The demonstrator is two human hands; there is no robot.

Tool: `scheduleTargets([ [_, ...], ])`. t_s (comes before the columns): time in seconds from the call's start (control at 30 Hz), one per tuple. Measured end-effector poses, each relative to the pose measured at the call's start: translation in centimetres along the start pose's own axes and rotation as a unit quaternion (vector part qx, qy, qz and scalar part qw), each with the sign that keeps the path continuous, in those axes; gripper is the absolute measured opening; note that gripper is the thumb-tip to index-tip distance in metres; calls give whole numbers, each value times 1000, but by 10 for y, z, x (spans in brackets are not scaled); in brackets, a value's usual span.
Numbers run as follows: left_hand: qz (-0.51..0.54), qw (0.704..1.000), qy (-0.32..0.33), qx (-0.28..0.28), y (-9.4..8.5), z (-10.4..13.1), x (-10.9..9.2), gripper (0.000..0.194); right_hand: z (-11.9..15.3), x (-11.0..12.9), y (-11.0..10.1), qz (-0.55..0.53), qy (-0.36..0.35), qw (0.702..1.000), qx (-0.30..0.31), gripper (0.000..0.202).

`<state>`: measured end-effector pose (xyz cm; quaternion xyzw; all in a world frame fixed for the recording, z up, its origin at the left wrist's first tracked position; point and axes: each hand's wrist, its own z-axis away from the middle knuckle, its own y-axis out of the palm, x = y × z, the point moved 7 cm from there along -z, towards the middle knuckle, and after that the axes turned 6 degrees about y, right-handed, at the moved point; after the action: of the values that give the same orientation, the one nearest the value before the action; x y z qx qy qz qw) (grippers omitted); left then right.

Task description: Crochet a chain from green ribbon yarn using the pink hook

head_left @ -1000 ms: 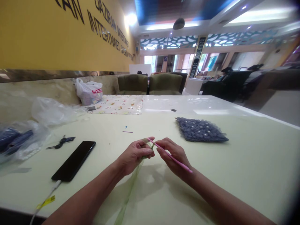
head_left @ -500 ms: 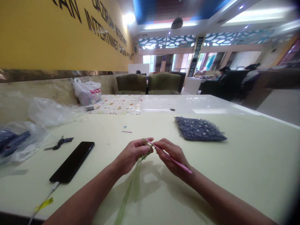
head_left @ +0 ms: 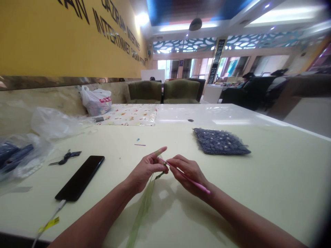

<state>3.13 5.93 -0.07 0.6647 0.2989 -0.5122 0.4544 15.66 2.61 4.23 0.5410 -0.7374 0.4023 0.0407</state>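
A: How is your grip on each side, please?
B: Your right hand (head_left: 190,172) is closed around the pink hook (head_left: 194,183); your left hand (head_left: 143,170) seems to pinch the green stitched piece (head_left: 159,175) between thumb and bent fingers, with the forefinger stretched out; the green ribbon (head_left: 141,215) hangs below it, towards the tabletop (head_left: 271,179).
A: And where is the tip of your hook?
B: It is near your left fingers, at the green material; whether it sits inside a loop, I cannot tell.
A: What could go wrong for you?
B: If you tilt the hook too much, a loop may slip off; if your left pinch becomes loose, the ribbon may slacken; if the ribbon twists, the hook may catch only part of it.
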Motion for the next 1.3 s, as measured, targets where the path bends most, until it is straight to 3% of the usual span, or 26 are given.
scheduleTargets([
  [0.1,-4,1000,-9,13,2,2,0,89,1,0,2,13,-14,1000,14,17],
  [0.2,-21,1000,-1,-16,0,1,1,89,4,-2,7,123,-42,991,13,15],
  [0.33,-35,996,29,-80,-3,0,7,73,10,0,15,314,-84,945,-31,11],
  [0.47,19,996,9,-82,0,1,15,54,11,5,17,354,-76,930,-53,17],
  [0.67,123,991,-44,-14,5,1,9,53,12,18,5,265,-114,954,-77,12],
  [0.8,142,989,-40,-16,-1,0,-1,53,10,14,-1,183,-104,975,-66,10],
  [1.0,137,988,-28,-57,-11,-2,-8,52,3,0,-6,6,8,1000,-2,14],
  [1.17,73,995,-14,-64,-15,-4,-5,46,2,-17,-2,-194,177,964,53,20],
  [1.3,20,1000,-11,-18,-4,-2,1,41,1,-19,-2,-144,148,978,26,17],
])
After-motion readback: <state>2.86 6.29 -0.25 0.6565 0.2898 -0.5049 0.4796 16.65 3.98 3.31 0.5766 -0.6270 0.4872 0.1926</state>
